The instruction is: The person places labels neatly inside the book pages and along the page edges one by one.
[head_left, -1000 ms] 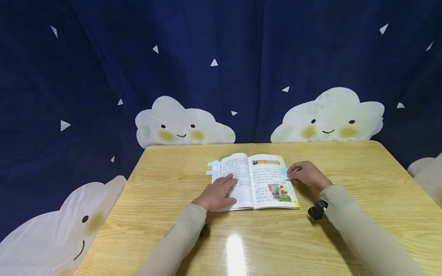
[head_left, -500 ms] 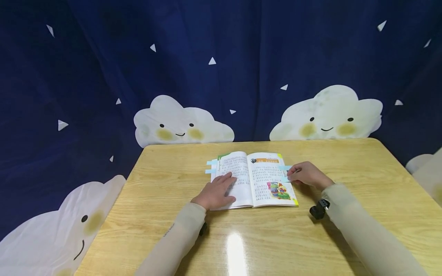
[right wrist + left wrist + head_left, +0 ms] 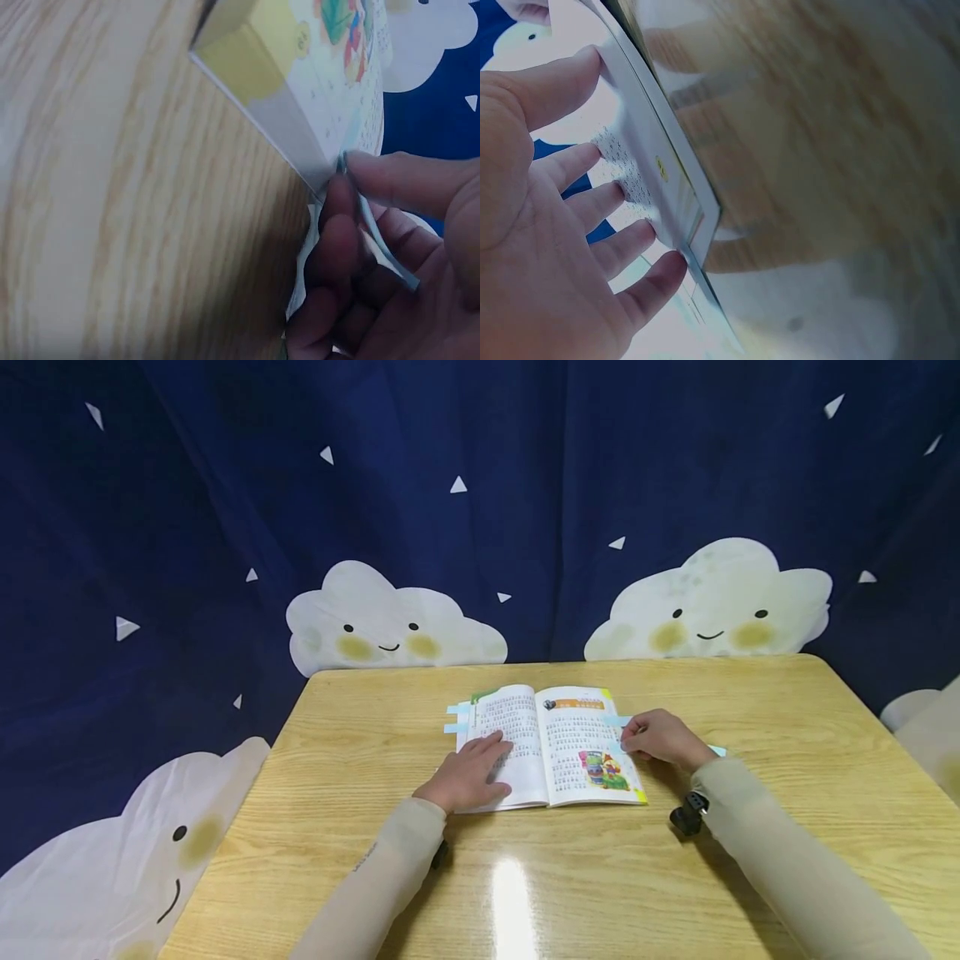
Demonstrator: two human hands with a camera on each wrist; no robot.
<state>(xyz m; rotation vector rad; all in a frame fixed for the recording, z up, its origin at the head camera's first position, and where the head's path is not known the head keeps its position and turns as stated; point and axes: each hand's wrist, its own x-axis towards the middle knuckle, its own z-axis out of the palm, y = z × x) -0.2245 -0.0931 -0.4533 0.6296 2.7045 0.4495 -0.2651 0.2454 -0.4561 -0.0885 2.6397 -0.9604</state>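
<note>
An open book [image 3: 525, 785] lies on the table, with printed text on both pages and a coloured picture low on the right page. My left hand [image 3: 465, 772] rests on the left page with its fingers spread; the left wrist view shows its fingertips [image 3: 641, 232] at the paper. At the book's right edge, my right hand [image 3: 660, 739] pinches a light blue sticky tab [image 3: 382, 251] between thumb and index finger. Another blue tab [image 3: 618, 721] sticks out just above that hand. Part of the pinched tab is hidden by the fingers.
Two blue tabs [image 3: 453, 728] protrude from the book's left edge. A small light blue piece [image 3: 718, 750] shows beyond my right wrist, mostly hidden. The wooden table [image 3: 360, 727] ends at a dark blue curtain [image 3: 420, 427] with clouds.
The view has tilted slightly, so everything sits a little higher. Both hands keep nearly the same places on the book. A light blue piece now shows beyond the right wrist.
</note>
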